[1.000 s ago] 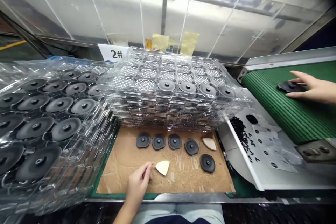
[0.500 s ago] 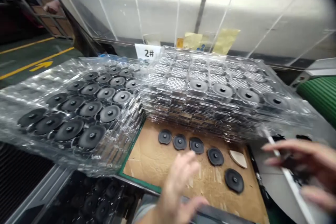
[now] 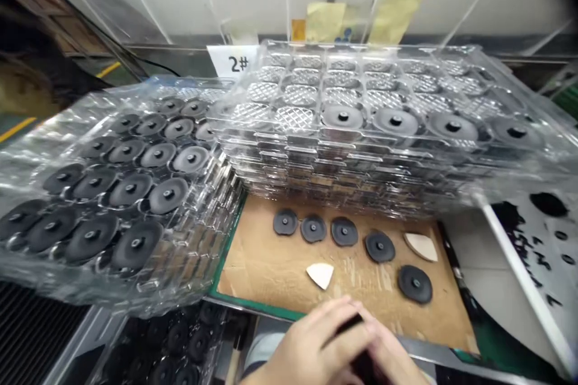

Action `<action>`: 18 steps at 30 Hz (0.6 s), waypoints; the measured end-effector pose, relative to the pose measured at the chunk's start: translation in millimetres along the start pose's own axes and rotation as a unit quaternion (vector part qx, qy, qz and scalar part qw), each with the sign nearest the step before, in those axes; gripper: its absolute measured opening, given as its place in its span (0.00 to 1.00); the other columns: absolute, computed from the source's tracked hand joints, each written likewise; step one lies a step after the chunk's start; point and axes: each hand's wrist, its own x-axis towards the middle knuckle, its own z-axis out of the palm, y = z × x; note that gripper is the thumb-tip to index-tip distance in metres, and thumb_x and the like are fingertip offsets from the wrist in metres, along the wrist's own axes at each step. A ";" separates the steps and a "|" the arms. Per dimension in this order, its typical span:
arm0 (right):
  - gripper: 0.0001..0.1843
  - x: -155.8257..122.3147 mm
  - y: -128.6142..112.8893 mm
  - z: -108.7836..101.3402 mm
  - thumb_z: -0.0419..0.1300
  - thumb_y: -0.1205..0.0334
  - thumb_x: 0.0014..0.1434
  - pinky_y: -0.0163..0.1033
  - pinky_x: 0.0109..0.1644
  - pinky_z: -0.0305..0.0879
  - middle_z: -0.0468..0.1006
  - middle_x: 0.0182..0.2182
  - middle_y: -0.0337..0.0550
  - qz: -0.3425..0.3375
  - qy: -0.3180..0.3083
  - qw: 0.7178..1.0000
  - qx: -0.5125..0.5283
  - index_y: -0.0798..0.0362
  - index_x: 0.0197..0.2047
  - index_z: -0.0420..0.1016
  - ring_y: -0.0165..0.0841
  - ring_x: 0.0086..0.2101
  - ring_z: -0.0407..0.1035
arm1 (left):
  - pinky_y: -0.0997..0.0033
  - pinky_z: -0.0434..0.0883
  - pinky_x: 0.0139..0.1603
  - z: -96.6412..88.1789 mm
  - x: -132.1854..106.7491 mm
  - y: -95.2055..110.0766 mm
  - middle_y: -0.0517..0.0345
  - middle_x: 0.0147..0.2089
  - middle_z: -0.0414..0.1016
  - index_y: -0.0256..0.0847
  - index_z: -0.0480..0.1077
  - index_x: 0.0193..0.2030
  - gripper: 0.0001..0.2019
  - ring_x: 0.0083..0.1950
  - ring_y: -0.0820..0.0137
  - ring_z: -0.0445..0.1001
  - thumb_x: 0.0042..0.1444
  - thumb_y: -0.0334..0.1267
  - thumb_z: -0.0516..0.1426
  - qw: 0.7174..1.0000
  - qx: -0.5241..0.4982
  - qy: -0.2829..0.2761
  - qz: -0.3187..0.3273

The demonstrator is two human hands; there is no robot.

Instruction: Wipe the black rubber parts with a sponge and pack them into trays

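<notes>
My left hand (image 3: pixel 311 343) and my right hand (image 3: pixel 391 352) meet at the bottom centre, fingers curled toward each other. Between them shows a dark part (image 3: pixel 354 322), mostly covered by the fingers, so its full shape is hidden. Just beyond the hands, a white wedge-shaped pad (image 3: pixel 321 275) lies on the brown cardboard sheet (image 3: pixel 257 271). Several black rubber-looking discs with a small central stud, such as this black disc (image 3: pixel 345 231), rest in a curved row on the cardboard. A second white pad (image 3: pixel 421 246) sits near its right edge.
On the left, a stack of clear plastic trays (image 3: pixel 194 252) holds many black discs. Behind the cardboard, another clear tray stack (image 3: pixel 325 156) has several discs in its front row. A "2#" sign (image 3: pixel 232 62) stands behind. At right is a white bar (image 3: pixel 524 283) beside loose black bits.
My right hand has come in from the far right to meet my left hand at the bottom centre. The left hand has moved down, uncovering the white pad. The view has shifted slightly.
</notes>
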 end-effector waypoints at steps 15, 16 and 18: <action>0.12 84.8 44.3 19.1 0.56 0.60 0.60 0.57 0.50 0.63 0.75 0.44 0.52 -0.290 0.153 0.834 -0.444 0.52 0.44 0.77 0.45 0.45 0.65 | 0.55 0.62 0.63 -24.9 -22.8 -13.2 0.53 0.55 0.75 0.51 0.69 0.54 0.25 0.59 0.59 0.70 0.47 0.42 0.64 0.571 -0.651 0.369 -0.337; 0.12 85.2 40.5 16.8 0.56 0.60 0.60 0.55 0.49 0.65 0.76 0.43 0.52 -0.301 0.151 0.834 -0.438 0.52 0.43 0.77 0.44 0.44 0.66 | 0.55 0.62 0.63 -24.2 -21.4 -12.1 0.54 0.54 0.75 0.51 0.70 0.53 0.23 0.59 0.59 0.69 0.47 0.42 0.64 0.574 -0.647 0.373 -0.335; 0.12 82.0 24.1 14.3 0.57 0.58 0.60 0.49 0.47 0.68 0.77 0.41 0.49 -0.318 0.141 0.837 -0.423 0.51 0.44 0.77 0.40 0.42 0.68 | 0.54 0.64 0.62 -22.6 -17.5 -9.5 0.54 0.54 0.76 0.51 0.71 0.51 0.23 0.59 0.58 0.69 0.46 0.42 0.64 0.589 -0.633 0.382 -0.326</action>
